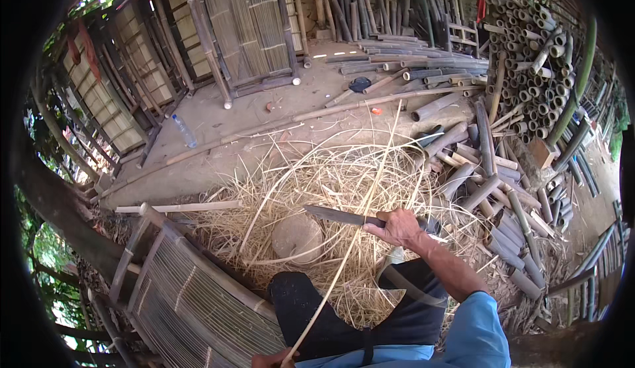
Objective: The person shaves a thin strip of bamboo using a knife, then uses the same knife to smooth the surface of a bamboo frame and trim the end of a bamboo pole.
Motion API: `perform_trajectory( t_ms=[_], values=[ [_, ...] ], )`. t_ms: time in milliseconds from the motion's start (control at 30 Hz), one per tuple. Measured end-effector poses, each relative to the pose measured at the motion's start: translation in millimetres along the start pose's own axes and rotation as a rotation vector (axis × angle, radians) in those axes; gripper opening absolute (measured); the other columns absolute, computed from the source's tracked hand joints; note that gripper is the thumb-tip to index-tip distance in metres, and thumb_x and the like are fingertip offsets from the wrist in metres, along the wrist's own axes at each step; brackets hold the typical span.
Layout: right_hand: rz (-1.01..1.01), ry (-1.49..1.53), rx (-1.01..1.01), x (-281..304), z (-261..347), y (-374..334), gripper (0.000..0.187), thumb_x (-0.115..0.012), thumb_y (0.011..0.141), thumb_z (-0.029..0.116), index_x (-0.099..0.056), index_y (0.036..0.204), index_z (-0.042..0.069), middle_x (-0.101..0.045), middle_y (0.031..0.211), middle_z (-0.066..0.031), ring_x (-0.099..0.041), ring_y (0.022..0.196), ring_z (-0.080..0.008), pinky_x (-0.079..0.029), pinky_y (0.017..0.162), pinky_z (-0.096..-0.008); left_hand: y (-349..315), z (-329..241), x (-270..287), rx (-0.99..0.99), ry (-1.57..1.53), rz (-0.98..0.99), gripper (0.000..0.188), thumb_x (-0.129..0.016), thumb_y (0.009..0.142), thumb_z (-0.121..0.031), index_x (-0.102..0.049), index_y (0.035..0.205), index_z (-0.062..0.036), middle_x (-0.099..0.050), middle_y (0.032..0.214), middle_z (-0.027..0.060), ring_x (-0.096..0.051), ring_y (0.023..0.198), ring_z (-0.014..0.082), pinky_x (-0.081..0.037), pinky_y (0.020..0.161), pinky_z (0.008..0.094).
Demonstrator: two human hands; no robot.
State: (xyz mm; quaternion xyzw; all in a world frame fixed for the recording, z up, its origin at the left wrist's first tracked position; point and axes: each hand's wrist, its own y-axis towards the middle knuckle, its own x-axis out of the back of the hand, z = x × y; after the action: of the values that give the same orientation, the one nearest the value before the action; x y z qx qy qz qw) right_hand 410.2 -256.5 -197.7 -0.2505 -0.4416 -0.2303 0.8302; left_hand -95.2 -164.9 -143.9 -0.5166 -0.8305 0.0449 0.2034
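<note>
Bamboo tubes (533,93) pile high, well right of the round block (297,239), and pale shavings (350,169) spread all around it. Right of that block, the right hand (397,228) is clamped on a dark knife (336,215), blade pointing left! Near side of the block, the left hand (270,360) grips a long strip (331,288), running up past the block's right, crossing the knife.
</note>
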Motion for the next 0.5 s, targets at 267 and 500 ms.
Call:
perform_trajectory(
  t_ms=[267, 500],
  values=[
    [-0.271, 0.899, -0.348, 1, -32, 22, 0.079, -0.06, 0.089, 0.072, -0.064, 0.107, -0.005, -0.061, 0.066, -0.0091, -0.049, 0.045, -0.0128, -0.041, 0.045, -0.0287, -7, 5, 79, 0.084, 0.248, 0.089, 0.027, -0.069, 0.094, -0.019, -0.074, 0.116, -0.0038, -0.05, 0.063, -0.0046, -0.043, 0.061, 0.0057, -0.034, 0.051, 0.0279],
    [-0.178, 1.698, -0.336, -91, -35, 46, 0.02, -0.061, 0.098, 0.027, -0.051, 0.107, 0.012, -0.058, 0.081, -0.0072, -0.047, 0.056, -0.0126, -0.043, 0.048, -0.0302, -1, -109, 94, -0.376, 1.287, -0.483, 0.025, -0.076, 0.082, -0.011, -0.075, 0.106, -0.0055, -0.073, 0.093, 0.0131, -0.069, 0.087, 0.0278, -0.055, 0.08, 0.0434]
  ],
)
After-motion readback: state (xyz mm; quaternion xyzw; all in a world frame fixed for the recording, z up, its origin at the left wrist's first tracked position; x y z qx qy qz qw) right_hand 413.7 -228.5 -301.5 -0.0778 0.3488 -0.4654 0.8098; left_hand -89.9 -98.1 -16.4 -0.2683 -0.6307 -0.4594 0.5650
